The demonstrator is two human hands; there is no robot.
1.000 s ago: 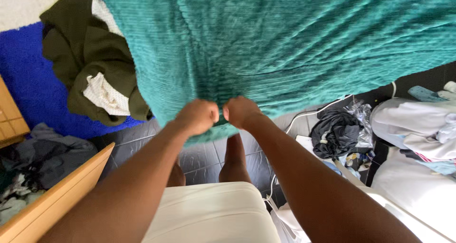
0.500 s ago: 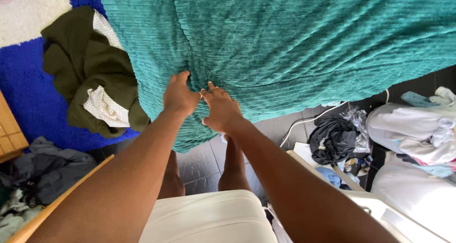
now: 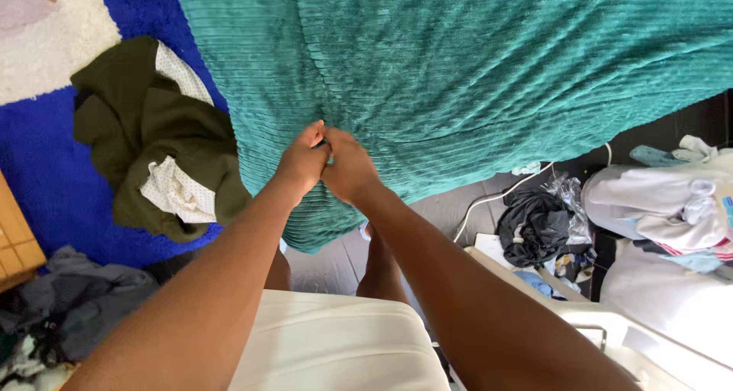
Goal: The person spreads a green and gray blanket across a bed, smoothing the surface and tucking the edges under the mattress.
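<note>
The left hand [image 3: 301,162] and the right hand [image 3: 350,166] are pressed close together, touching each other. Both are curled shut, and they pinch a small bunch of the big teal blanket [image 3: 473,78] between them. The blanket spreads out flat past the hands, going far to the right and up. Its near edge hangs just below the hands, close to the person's legs.

The work looks like it is only at the start. The blanket is mostly laid out wide and has no neat fold in it yet. Only one little part in the middle is gathered up. The rest is left to do.

Both arms reach straight out from the body and come together like a point at the hands. The wrists are bent down a little.

Just left of the hands lies a dark green garment [image 3: 153,139] in a heap on a blue rug [image 3: 46,177]. Further left and nearer the body is a grey pile of clothes [image 3: 76,307]. To the right of the hands a white cable [image 3: 500,195] runs on the floor by a black cloth [image 3: 538,223], and white bundles of laundry [image 3: 657,208] sit beyond that.
</note>
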